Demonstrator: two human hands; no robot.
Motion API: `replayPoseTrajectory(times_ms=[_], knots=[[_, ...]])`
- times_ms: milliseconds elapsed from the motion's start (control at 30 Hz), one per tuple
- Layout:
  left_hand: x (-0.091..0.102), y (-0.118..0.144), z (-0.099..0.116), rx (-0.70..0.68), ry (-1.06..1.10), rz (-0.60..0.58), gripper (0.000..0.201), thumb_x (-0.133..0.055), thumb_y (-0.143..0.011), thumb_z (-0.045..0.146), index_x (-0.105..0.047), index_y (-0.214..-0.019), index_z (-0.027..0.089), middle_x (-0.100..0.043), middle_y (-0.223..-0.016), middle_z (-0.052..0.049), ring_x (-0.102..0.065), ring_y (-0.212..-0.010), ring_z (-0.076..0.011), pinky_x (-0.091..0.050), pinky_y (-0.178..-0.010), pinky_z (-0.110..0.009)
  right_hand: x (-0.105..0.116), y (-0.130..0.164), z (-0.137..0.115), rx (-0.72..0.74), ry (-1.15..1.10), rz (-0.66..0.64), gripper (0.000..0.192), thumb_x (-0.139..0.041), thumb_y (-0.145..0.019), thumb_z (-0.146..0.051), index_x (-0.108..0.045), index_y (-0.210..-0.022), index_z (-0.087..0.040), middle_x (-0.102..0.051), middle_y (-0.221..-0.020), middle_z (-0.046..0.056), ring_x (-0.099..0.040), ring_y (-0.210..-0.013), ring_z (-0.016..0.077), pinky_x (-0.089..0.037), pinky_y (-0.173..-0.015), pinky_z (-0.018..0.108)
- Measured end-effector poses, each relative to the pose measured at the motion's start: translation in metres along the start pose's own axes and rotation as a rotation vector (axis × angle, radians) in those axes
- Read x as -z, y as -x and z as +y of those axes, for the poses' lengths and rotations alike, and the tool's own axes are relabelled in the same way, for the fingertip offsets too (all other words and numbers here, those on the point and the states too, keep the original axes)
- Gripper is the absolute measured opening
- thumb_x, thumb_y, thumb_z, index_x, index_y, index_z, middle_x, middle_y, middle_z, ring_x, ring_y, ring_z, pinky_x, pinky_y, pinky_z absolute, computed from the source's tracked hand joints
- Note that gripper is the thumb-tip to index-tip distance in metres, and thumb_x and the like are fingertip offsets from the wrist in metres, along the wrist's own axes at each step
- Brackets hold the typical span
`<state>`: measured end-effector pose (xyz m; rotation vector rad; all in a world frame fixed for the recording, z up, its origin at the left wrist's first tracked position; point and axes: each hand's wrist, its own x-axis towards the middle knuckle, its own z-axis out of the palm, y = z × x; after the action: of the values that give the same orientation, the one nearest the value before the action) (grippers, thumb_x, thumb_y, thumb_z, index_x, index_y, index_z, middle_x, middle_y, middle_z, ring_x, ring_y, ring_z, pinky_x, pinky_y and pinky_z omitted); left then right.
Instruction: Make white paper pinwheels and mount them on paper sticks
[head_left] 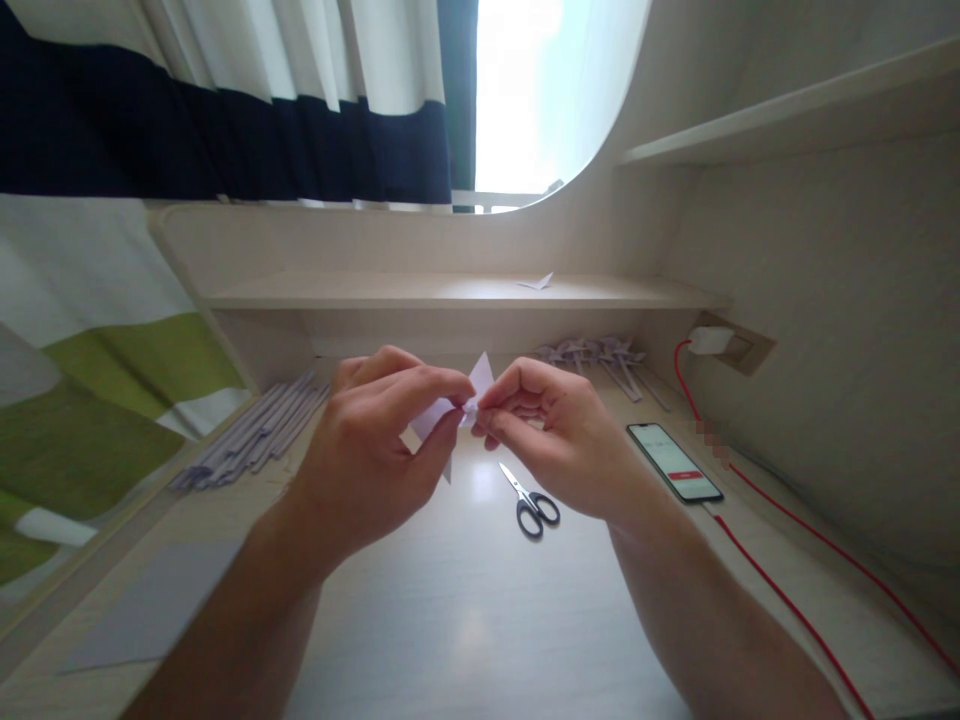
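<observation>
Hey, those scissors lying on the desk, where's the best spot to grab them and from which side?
Probably by the black handle loops. The scissors lie flat and closed on the desk, loops toward the person and blades pointing away. Coming from above on the near side keeps fingers off the tips. The right hand is nearest, but like the left hand it is pinching the folded paper.

Folded piece (480, 385) pinched between left hand (375, 450) and right hand (559, 440): thin pale lilac paper, matt, creased. Desk (465, 610): light wood-grain laminate, smooth, slight sheen with window glare. Scissors (531, 500): shiny metal blades, black plastic handles, glossy. Phone (673, 462): glossy glass screen, lit. Cable (795, 610): red, smooth plastic sheath. Rolled sticks (251, 435) at left: matt lilac paper. Flat sheet (150, 610): matt greyish paper. Curtain (225, 110): cloth, white and navy, soft folds. Charger (709, 342): white plastic.
</observation>
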<state>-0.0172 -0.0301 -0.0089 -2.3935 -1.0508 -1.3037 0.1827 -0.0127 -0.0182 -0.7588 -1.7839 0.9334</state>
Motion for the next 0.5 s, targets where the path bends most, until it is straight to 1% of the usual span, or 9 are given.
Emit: replayPoseTrajectory(times_ms=[200,500], knots=[[0.0001,-0.0012,-0.0002,0.015,0.034,-0.009,0.013,-0.071,-0.090,0.012,-0.076,-0.098,0.021,-0.077,-0.090,-0.003,-0.069,-0.085,-0.0228,-0.051,-0.074,-0.038,0.0010,0.0005,0.0002,-0.013,-0.056,-0.027,0.008,-0.065,-0.093,-0.011,-0.071,-0.093,-0.017,-0.076,-0.085,0.003,-0.073,-0.077,0.0166,-0.060,-0.073,0.030],[-0.0002,-0.0011,0.0015,-0.008,-0.005,-0.023,0.017,-0.068,-0.091,0.012,-0.074,-0.101,0.023,-0.078,-0.091,-0.003,-0.070,-0.086,-0.0236,-0.052,-0.077,-0.040,0.0006,0.0006,-0.0015,-0.017,0.016,-0.027,0.006,-0.066,-0.093,-0.013,-0.068,-0.092,-0.019,-0.076,-0.087,0.004,-0.074,-0.080,0.0178,-0.060,-0.073,0.031]])
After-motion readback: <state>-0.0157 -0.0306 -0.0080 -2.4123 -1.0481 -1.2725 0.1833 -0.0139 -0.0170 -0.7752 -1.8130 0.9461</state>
